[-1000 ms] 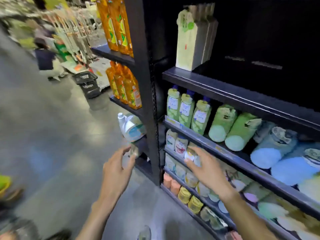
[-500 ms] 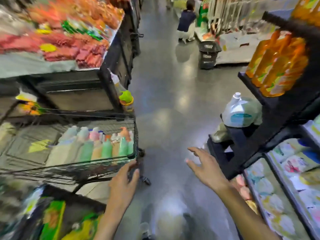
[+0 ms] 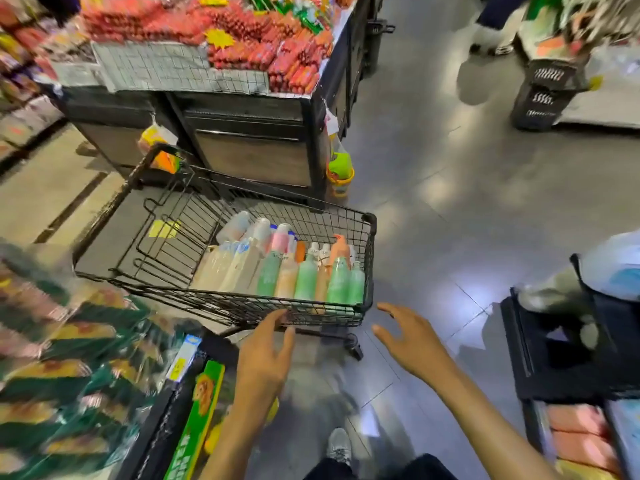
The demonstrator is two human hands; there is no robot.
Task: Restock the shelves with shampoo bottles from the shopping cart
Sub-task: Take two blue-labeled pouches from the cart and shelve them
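A black wire shopping cart stands on the grey floor ahead of me. Several shampoo bottles, green, peach, pink and white, stand packed in its near right end. My left hand reaches toward the cart's near rim, fingers straight, holding nothing; its fingertips are at the rim. My right hand hovers just right of the cart's corner with its fingers spread and empty. The black shelf unit shows at the right edge.
A display stand piled with red packets stands behind the cart. A shelf of green packaged goods fills the left foreground. A black basket and a person are at the far right. A yellow toy bucket hangs on the stand.
My view has swung left from the shelf to the cart. Both empty hands have moved with it and now sit close to the cart's near rim.
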